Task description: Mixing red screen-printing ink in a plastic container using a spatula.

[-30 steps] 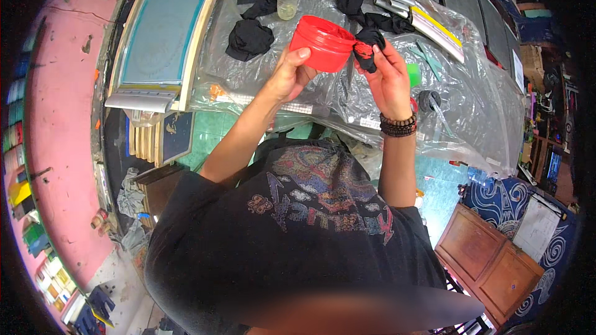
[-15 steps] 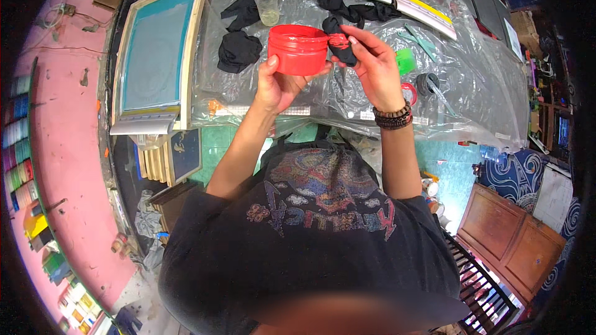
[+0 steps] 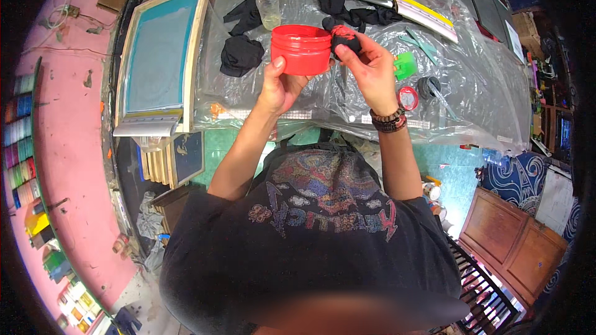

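Note:
A red plastic tub (image 3: pixel 301 59) without a lid is held up over the table by my left hand (image 3: pixel 282 84), thumb on its near side and fingers beneath. At the tub's right rim, my right hand (image 3: pixel 372 71) is closed on a bunched black cloth (image 3: pixel 344 43) with a red smear on its upper face. Behind the tub stands a clear bottle (image 3: pixel 269 13) with a red cap. Another crumpled black cloth (image 3: pixel 241 56) lies to the tub's left. The tub hides some of my left fingers.
A wooden-framed screen (image 3: pixel 164 49) leans at the table's left, with a squeegee (image 3: pixel 147 125) at its near end. Right of my hand lie a green plastic scraper (image 3: pixel 405 66), a red ring (image 3: pixel 408 97) and a dark round lid (image 3: pixel 427 87). More squeegees (image 3: pixel 425 17) lie at the back. Clear plastic covers the table.
The black cloth in my right hand has turned, and its red-smeared face now shows above the fingers. The tub has shifted slightly right in the picture, along with the whole scene.

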{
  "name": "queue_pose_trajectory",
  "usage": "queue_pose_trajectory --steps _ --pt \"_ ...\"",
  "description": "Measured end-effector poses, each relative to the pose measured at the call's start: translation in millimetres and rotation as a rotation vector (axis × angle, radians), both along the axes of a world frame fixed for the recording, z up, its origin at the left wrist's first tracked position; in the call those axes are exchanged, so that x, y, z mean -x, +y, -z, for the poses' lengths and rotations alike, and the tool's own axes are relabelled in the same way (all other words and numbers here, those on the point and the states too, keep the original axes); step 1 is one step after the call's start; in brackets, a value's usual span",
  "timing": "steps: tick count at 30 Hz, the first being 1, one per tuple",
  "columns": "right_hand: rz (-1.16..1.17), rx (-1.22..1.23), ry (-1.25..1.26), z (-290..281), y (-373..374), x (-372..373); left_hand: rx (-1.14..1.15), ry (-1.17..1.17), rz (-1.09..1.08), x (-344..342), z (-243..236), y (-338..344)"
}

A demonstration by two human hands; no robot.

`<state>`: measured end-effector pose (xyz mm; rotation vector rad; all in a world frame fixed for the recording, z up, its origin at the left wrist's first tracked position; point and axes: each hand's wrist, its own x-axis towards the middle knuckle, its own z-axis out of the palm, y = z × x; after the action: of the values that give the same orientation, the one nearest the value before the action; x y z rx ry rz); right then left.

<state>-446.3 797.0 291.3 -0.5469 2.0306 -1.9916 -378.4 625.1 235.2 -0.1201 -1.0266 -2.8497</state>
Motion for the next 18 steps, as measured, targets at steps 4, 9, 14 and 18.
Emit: queue_pose_trajectory --steps 4,9,14,18 --pt "0.077 0.03 0.077 1.9 -6.3 -1.8 0.131 -0.054 -0.122 1.4 10.6 -2.6" --pt "0.154 -0.186 0.509 -5.6 -5.0 -1.2 0.262 0.0 -0.255 6.0 9.5 -3.8" --pt "0.115 -0.201 0.665 -21.5 -20.5 -26.3 0.485 -0.018 -0.328 7.2 25.5 2.4" --pt "0.071 -0.02 0.336 -15.9 -1.1 -12.3 0.352 -0.001 -0.369 3.4 29.1 3.0"
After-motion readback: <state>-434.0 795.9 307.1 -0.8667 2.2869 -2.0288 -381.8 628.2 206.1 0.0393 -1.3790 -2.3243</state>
